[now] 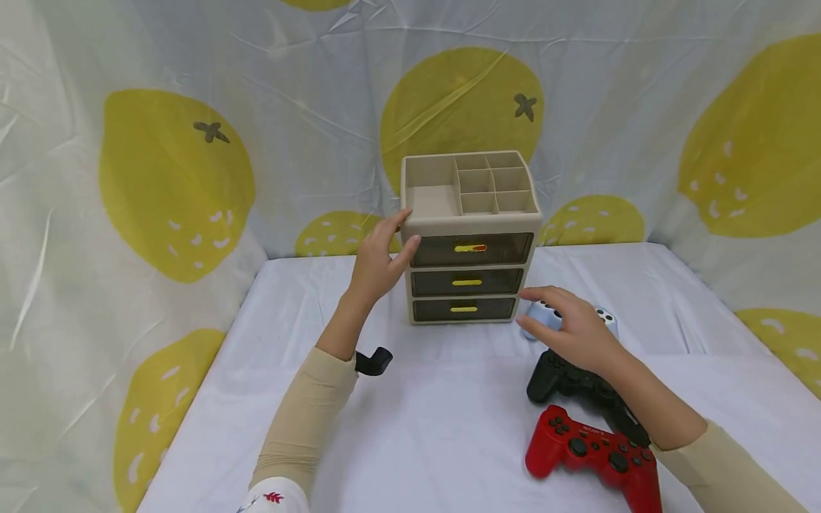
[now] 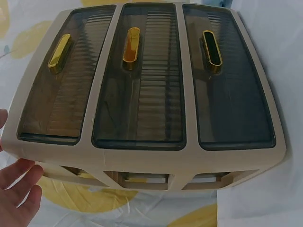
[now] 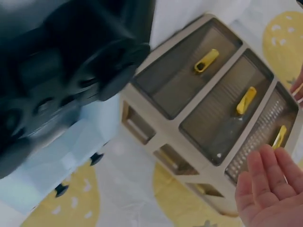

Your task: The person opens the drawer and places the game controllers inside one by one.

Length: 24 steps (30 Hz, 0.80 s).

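A beige drawer organizer [image 1: 471, 224] stands upright at the back of the table, its three dark see-through drawers closed and fitted with yellow handles. My left hand [image 1: 380, 258] is at its upper left corner, thumb spread toward the front and fingertips at the side edge. In the left wrist view, the fingers [image 2: 21, 182] lie right beside the top corner of the organizer. My right hand [image 1: 574, 328] hovers by the lower right side, thumb and fingers apart with nothing between them. Its palm faces the organizer in the right wrist view.
Right of the organizer, a light blue game controller [image 1: 539, 317] is partly hidden behind my right hand. A black controller [image 1: 548, 377] lies nearer, partly under the forearm, and a red controller [image 1: 593, 452] sits in front. Lemon-print cloth [image 1: 308, 142] hangs around the white-covered table [image 1: 442, 427].
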Tool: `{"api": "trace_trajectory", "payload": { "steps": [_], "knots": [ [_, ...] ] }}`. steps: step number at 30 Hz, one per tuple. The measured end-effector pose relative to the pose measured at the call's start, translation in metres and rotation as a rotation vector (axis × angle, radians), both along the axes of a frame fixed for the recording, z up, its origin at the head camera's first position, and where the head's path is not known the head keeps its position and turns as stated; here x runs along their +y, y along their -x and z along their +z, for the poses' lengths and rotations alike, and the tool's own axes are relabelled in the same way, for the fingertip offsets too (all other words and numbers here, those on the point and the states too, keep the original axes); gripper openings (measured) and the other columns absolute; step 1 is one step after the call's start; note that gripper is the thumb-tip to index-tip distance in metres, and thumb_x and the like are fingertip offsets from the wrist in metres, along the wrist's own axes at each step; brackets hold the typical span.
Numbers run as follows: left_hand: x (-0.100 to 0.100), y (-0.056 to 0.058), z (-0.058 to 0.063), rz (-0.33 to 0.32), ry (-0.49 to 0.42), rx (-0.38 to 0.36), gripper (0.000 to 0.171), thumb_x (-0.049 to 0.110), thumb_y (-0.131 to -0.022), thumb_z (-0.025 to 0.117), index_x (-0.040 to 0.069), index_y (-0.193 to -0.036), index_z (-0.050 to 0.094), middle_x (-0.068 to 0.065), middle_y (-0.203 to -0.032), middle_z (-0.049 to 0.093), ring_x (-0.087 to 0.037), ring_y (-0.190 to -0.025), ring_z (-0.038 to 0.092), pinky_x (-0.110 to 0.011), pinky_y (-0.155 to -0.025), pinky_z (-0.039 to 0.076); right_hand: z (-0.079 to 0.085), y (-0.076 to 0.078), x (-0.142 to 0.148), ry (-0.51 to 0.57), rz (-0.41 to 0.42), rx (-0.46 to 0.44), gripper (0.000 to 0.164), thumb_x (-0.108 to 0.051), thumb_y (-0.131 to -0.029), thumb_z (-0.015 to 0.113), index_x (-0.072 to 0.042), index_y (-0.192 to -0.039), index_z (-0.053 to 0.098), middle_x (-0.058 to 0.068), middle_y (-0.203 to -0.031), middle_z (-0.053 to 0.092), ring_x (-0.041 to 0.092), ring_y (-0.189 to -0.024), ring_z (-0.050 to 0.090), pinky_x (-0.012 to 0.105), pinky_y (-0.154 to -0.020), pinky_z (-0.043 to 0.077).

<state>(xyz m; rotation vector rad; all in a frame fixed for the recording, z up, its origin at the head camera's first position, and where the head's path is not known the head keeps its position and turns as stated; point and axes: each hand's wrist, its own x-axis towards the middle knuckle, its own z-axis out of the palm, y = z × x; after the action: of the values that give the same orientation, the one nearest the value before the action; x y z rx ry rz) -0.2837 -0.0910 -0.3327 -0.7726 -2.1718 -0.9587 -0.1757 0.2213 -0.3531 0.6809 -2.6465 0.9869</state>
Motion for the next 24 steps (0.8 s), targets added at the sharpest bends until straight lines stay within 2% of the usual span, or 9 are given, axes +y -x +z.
{"api": "trace_trajectory", "payload": {
  "steps": [6,9,13,15,20,24],
  "knots": [
    [0.003,0.005,0.002,-0.023,-0.124,-0.05,0.036,0.02,-0.097,0.061,0.004,-0.13,0.06,-0.014,-0.108,0.062,-0.026,-0.097,0.061,-0.038,-0.081,0.052,0.005,0.018,-0.021,0.097,-0.002,-0.066,0.04,-0.023,-0.096,0.063,0.001,-0.128,0.058,0.016,-0.121,0.063,0.03,-0.11,0.056,0.051,-0.091,0.044],
    [0.005,0.007,0.002,-0.032,-0.179,-0.072,0.034,0.02,-0.097,0.063,0.004,-0.127,0.063,-0.013,-0.101,0.062,-0.024,-0.091,0.063,-0.033,-0.074,0.054,0.008,0.026,-0.031,0.164,-0.02,-0.102,0.04,-0.023,-0.097,0.062,0.001,-0.129,0.057,0.015,-0.117,0.064,0.028,-0.106,0.058,0.044,-0.088,0.046],
    [0.006,0.01,0.001,-0.041,-0.251,-0.107,0.031,0.019,-0.096,0.064,0.005,-0.123,0.066,-0.011,-0.097,0.061,-0.022,-0.088,0.064,-0.031,-0.072,0.054,0.012,0.038,-0.044,0.279,-0.055,-0.193,0.044,-0.029,-0.099,0.06,-0.001,-0.132,0.055,0.013,-0.117,0.063,0.025,-0.105,0.058,0.029,-0.084,0.047],
    [0.006,0.011,0.001,-0.052,-0.289,-0.13,0.029,0.019,-0.096,0.065,0.005,-0.122,0.067,-0.012,-0.096,0.06,-0.022,-0.087,0.064,-0.03,-0.072,0.054,0.013,0.043,-0.05,0.345,-0.069,-0.242,0.045,-0.031,-0.099,0.059,-0.002,-0.133,0.055,0.015,-0.117,0.062,0.026,-0.104,0.059,0.028,-0.084,0.048],
    [0.007,0.012,-0.001,-0.095,-0.364,-0.168,0.029,0.018,-0.095,0.066,0.005,-0.12,0.067,-0.012,-0.096,0.06,-0.021,-0.087,0.063,-0.029,-0.072,0.053,0.016,0.054,-0.063,0.488,-0.107,-0.316,0.047,-0.034,-0.099,0.058,0.002,-0.129,0.057,0.023,-0.115,0.062,0.029,-0.099,0.063,0.04,-0.088,0.049],
    [0.007,0.014,-0.001,-0.107,-0.378,-0.165,0.029,0.019,-0.094,0.067,0.005,-0.12,0.067,-0.011,-0.097,0.06,-0.02,-0.088,0.061,-0.029,-0.071,0.052,0.018,0.061,-0.07,0.564,-0.17,-0.345,0.047,-0.037,-0.099,0.057,0.003,-0.124,0.06,0.022,-0.108,0.065,0.02,-0.088,0.066,0.039,-0.085,0.052]
  ]
}}
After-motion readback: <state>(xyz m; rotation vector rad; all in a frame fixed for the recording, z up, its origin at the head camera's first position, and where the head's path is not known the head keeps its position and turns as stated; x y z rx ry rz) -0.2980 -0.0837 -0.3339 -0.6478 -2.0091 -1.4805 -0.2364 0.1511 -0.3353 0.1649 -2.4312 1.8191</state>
